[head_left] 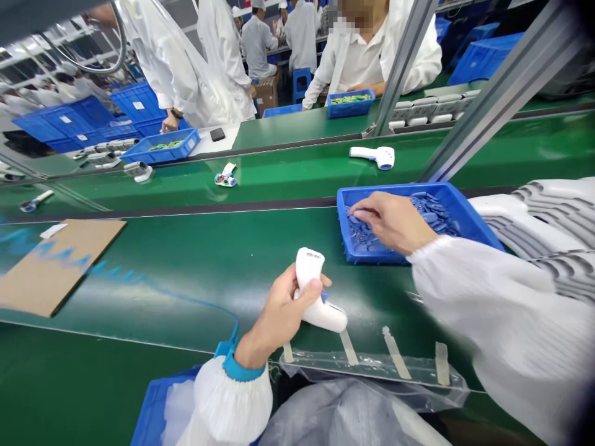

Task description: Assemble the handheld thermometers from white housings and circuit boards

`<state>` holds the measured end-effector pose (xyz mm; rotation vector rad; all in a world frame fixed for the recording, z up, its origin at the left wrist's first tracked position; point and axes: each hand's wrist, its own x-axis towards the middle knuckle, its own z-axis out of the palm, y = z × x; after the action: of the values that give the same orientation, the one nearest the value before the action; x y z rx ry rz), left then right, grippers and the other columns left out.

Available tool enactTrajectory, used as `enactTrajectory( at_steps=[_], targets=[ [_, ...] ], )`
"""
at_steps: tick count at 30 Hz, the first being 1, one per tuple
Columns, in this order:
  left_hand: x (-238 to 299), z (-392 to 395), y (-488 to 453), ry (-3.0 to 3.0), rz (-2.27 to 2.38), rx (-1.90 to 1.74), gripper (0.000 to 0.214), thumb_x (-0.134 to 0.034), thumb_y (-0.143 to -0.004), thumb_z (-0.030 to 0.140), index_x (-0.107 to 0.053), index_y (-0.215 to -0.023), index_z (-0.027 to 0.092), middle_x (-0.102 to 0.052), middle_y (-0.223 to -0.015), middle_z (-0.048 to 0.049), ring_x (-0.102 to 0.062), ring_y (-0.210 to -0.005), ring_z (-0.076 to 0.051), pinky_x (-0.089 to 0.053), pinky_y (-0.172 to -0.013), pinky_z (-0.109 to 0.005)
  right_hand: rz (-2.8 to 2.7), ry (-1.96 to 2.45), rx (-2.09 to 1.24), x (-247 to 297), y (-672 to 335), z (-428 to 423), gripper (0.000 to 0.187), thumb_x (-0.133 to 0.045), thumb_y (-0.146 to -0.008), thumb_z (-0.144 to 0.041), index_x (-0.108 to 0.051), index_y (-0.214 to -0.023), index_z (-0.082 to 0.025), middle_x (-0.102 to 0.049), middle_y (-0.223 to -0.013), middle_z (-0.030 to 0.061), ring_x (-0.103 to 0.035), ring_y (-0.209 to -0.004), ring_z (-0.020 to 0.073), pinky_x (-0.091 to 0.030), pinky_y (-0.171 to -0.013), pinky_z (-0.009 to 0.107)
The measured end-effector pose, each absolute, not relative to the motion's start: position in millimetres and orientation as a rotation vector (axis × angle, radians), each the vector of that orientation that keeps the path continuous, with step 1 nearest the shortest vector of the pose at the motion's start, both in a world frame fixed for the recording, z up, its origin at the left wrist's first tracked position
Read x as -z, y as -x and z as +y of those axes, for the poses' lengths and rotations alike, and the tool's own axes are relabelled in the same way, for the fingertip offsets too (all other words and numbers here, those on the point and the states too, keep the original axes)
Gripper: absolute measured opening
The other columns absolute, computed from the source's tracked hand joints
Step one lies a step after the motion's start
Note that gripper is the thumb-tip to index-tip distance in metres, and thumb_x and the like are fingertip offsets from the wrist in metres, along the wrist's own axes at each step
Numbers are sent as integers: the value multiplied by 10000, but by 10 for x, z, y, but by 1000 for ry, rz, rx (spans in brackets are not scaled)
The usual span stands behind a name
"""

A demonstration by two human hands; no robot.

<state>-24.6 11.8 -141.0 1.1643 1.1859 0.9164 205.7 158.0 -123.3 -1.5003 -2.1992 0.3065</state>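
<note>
My left hand (pixel 297 297) is wrapped round a white infrared thermometer (pixel 310 267), held above the green bench with its handle towards the lower right. A small blue trigger shows beside my fingers. Over the left side of a blue bin (pixel 346 238), my right hand (pixel 395 220) has its fingers pressed together in a pinch. Whatever lies between those fingertips is too small to make out. Small blue plastic parts (pixel 430 210) fill the bin around and under this hand. A blue wrist strap (pixel 242 367) with a coiled cord circles my left wrist.
White thermometer housings (pixel 553 217) are stacked at the right. Another thermometer (pixel 379 156) and an opened one (pixel 226 176) lie on the green belt (pixel 288 176). Cardboard (pixel 60 266) lies left; a taped plastic bag (pixel 357 409) hangs at the front edge. Metal posts rise behind the bin; co-workers are opposite.
</note>
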Motion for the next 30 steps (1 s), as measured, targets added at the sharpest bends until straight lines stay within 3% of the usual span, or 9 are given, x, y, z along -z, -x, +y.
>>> enactTrajectory(
  at_steps=[4,8,12,16,22,27,30],
  targets=[
    [1413,154,-15,-1016,1110,-914,426,-556,-955,559,-604,-1000,138,-670,-879,-66,-540,-660,-114,-408,-592,-234,-1778,1377,-587,1059,-1961,949,207,-692,-859,-385,-804,-951,-237,-784,-923,20,-711,-836,197,-546,-794,317],
    [1357,167,-175,-882,997,-878,502,-543,-933,623,-593,-972,125,-639,-780,-63,-545,-592,-120,-415,-538,-232,-1395,1368,-864,1202,-1795,509,269,-765,-800,-466,-816,-951,-250,-793,-936,29,-736,-827,214,-595,-795,344],
    [1312,139,-157,-944,986,-851,471,-566,-935,589,-597,-1034,130,-638,-797,-56,-537,-608,-113,-406,-542,-219,-1411,1414,-868,1300,-1801,274,323,-715,-842,-536,-804,-1024,-284,-784,-1031,27,-738,-933,252,-589,-894,423],
    [1310,121,-72,-1171,1035,-813,437,-563,-957,547,-611,-1149,157,-650,-827,-37,-548,-672,-124,-405,-585,-229,-1552,1479,-869,1219,-1907,182,318,-666,-883,-521,-789,-1080,-304,-785,-1030,-1,-751,-909,244,-617,-789,364],
    [1211,141,10,-1591,1214,-715,375,-526,-995,485,-616,-1274,251,-680,-928,-4,-556,-771,-146,-405,-709,-269,-1855,1335,-620,1144,-2021,229,302,-565,-965,-356,-724,-1208,-276,-757,-1145,-2,-732,-983,210,-577,-906,343],
    [1158,148,-44,-1807,1279,-676,315,-495,-1012,460,-638,-1205,257,-676,-905,5,-554,-743,-160,-372,-696,-281,-1947,1296,-655,1181,-1982,187,333,-508,-987,-390,-683,-1245,-273,-748,-1163,16,-724,-997,223,-583,-878,350],
    [1204,153,-82,-2020,1387,-601,294,-497,-1005,469,-668,-1092,246,-679,-851,-21,-571,-734,-197,-341,-678,-309,-1874,1355,-681,1292,-1935,126,311,-499,-979,-383,-694,-1171,-234,-767,-1096,37,-735,-943,221,-585,-858,337]
  ],
)
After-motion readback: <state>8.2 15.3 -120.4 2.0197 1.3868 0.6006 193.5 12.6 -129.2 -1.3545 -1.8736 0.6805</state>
